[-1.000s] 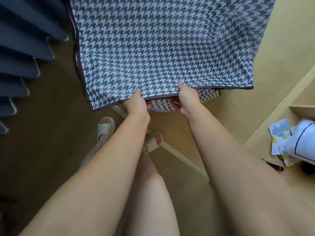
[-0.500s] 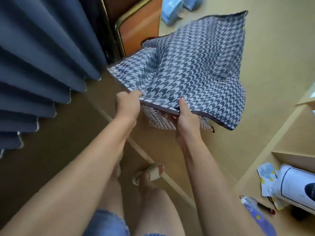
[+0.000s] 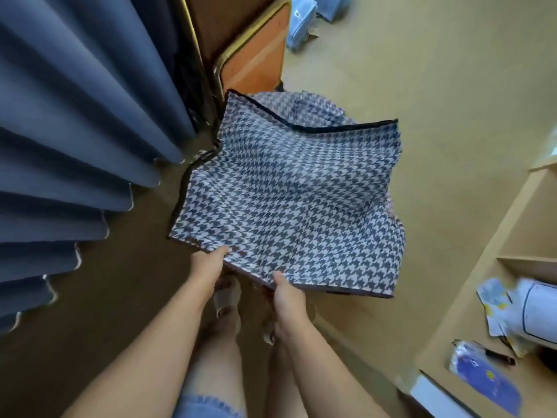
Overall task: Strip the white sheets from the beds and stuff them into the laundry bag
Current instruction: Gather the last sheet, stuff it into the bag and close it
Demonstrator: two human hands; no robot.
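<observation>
The laundry bag, the checked one, hangs spread out in front of me over the floor, between the curtain and the shelf. My left hand grips its near hem close to the left corner. My right hand pinches the same hem further along, thumb on top. Both hands are closed on cloth.

I hold one edge with my hands apart so the cloth opens out and I can find the mouth, I judge, since nothing goes into a flat bag. The far end with the dark binding may rest on the floor, though I cannot tell from here. No white sheets are in sight.

The blue curtain hangs close on my left, and an orange bed end with a metal frame stands just beyond the bag. Together they crowd its far left corner. Blue packs lie on the floor past that. The shelf on my right carries a white roll and a blue packet. My sandal shows under the hem.
</observation>
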